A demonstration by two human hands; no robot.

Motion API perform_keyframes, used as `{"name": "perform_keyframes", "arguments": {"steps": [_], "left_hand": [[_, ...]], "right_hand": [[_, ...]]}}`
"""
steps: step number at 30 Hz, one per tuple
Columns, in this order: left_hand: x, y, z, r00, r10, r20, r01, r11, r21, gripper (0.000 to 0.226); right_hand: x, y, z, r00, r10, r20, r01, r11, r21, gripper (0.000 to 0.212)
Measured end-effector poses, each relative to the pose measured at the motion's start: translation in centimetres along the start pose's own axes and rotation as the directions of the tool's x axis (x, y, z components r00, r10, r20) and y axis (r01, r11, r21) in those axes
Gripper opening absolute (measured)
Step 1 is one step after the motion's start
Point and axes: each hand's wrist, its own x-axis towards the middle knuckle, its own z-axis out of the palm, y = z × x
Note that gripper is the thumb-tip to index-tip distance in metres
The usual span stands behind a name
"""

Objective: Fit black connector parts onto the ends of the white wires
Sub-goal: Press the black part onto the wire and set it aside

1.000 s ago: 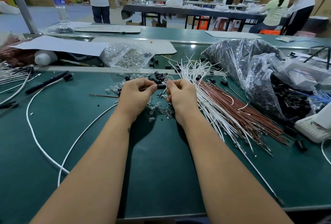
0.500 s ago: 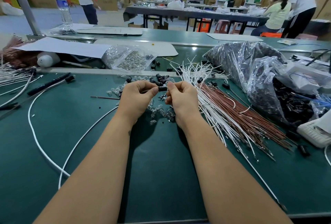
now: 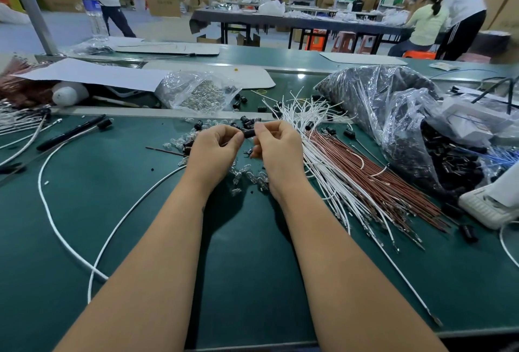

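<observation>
Over the green-topped table (image 3: 140, 211), just in front of the fanned bundle of thin white wires (image 3: 323, 160), a small black cylindrical connector part (image 3: 248, 134) is held between both hands. It is pinched at its left end by the curled fingers of the left hand (image 3: 214, 145) and at its right end by the thumb and forefinger of the right hand (image 3: 276, 145). Whether a wire end is already seated in the part cannot be told; that junction is hidden by the fingers.

Left of the white wire bundle, directly under the hands, a scatter of small clear glass bulbs (image 3: 247, 176) and loose black connector parts (image 3: 247, 121) is noted. Right of the bundle and touching it, a sheaf of thin red-brown wires (image 3: 393, 183) is laid. Beyond that, a crumpled clear plastic bag of black parts (image 3: 393, 115) is seen.

Risks judged from here:
- The part could be lost from so light a two-point pinch. If dropped among the loose parts and bulbs, it would be hard to tell from the others.
- A wire end could be bent or part-seated if pushed off-axis, since the joint is covered by the fingers.
- A red-brown wire could be drawn by mistake, the two sheaves being interleaved.
- Bulbs beneath the wrists could be crushed or rolled off if the hands are lowered.
</observation>
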Motion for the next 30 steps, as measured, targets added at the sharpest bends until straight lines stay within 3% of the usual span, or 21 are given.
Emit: {"name": "perform_keyframes", "arguments": {"steps": [5,13,24,30], "left_hand": [[0.0,-0.3,-0.1,1.000,-0.005,-0.019,0.005,1.000,-0.031,0.014],[0.2,-0.3,-0.2,0.999,0.010,-0.045,-0.012,0.998,-0.055,0.021],[-0.2,0.3,-0.1,0.999,-0.020,-0.047,0.015,0.994,-0.108,0.011],[-0.4,0.7,-0.2,0.999,-0.031,-0.040,0.029,0.998,-0.054,0.009]], "right_hand": [[0.2,-0.6,-1.2,0.998,-0.009,-0.069,0.015,0.997,0.078,0.009],[0.4,-0.5,-0.8,0.993,0.088,0.080,-0.105,0.963,0.249,0.015],[0.5,0.0,-0.8,0.999,0.034,0.028,-0.037,0.991,0.126,0.015],[0.5,0.0,-0.7,0.999,0.012,0.046,-0.016,0.997,0.077,0.014]]}}
